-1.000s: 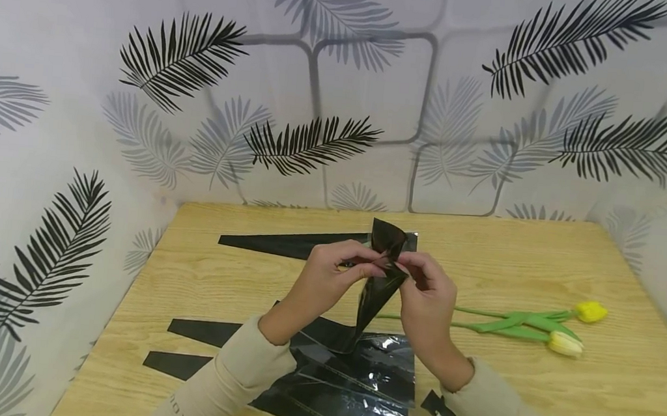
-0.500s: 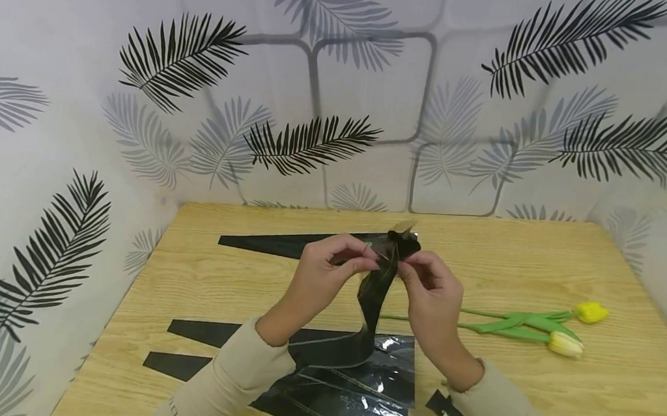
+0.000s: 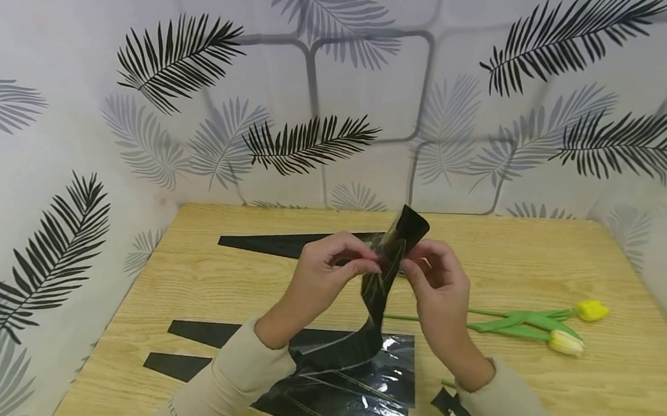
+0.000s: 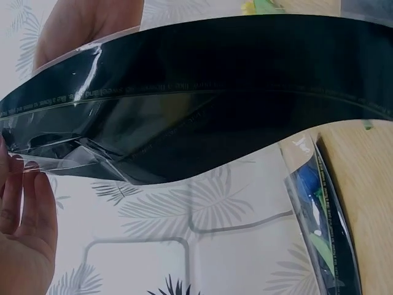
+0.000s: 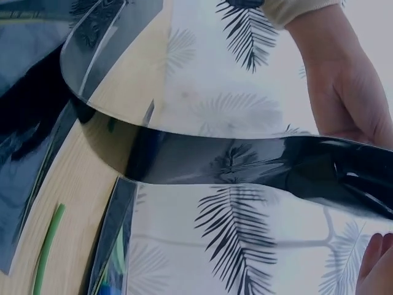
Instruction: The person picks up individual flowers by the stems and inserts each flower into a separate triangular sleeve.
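A long black flower sleeve [image 3: 382, 297] with a clear face hangs between both hands over the table, its tapered lower part curving down to the left. My left hand [image 3: 328, 273] pinches it between thumb and fingers just below the upper end. On the other side my right hand [image 3: 438, 281] holds its edge, with the fingers partly behind the film. Close up in the left wrist view, the sleeve [image 4: 258, 67] shows fine printed lettering and creased clear film by the fingers. The right wrist view has the sleeve [image 5: 215, 157] bending in a loop.
Several flat black sleeves [image 3: 347, 408] lie at the front. Behind the hands lies another black sleeve [image 3: 266, 242], holding a blue flower [image 4: 309, 181]. Two tulips, one yellow [image 3: 592, 311] and one paler [image 3: 566, 344], lie to the right. A black scrap [image 3: 449, 403] sits near the right cuff.
The upper end of the sleeve has turned and spread into a rounder tube tilting right. My right hand has shifted slightly right. The black scrap has slid a little right.
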Available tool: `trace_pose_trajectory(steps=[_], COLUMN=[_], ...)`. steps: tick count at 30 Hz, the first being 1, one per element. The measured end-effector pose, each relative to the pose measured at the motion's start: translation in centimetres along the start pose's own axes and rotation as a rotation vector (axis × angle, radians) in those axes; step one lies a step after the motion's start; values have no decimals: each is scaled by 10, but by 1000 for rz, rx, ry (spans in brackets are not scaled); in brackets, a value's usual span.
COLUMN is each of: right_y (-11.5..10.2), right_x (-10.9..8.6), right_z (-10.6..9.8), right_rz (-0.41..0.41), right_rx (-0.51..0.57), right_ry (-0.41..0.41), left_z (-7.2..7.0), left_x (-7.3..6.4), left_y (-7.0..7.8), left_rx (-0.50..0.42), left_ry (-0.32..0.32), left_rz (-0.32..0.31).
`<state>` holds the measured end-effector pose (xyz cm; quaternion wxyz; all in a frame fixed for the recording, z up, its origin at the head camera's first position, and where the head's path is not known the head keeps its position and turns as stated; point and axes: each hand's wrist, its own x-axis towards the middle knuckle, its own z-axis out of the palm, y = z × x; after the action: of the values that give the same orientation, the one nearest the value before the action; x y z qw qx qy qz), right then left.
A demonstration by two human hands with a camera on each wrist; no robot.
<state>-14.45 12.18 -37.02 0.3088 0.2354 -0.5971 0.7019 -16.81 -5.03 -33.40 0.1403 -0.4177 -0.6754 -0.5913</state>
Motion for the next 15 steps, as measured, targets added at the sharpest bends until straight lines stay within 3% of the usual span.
trace_pose_trajectory(steps=[7,11,15], right_y=[0,-3,-4], right_x=[-10,-13,-14], right_z=[8,15,18], right_rz=[-80,-119,-107], right_rx=[73,98,71], right_ry=[22,88,147], left_z=[2,4,5], left_x=[3,4,5], left_y=[7,12,15], left_rx=[12,17,14], left_ry=[-8,-10,-16], left_rz=[55,78,104])
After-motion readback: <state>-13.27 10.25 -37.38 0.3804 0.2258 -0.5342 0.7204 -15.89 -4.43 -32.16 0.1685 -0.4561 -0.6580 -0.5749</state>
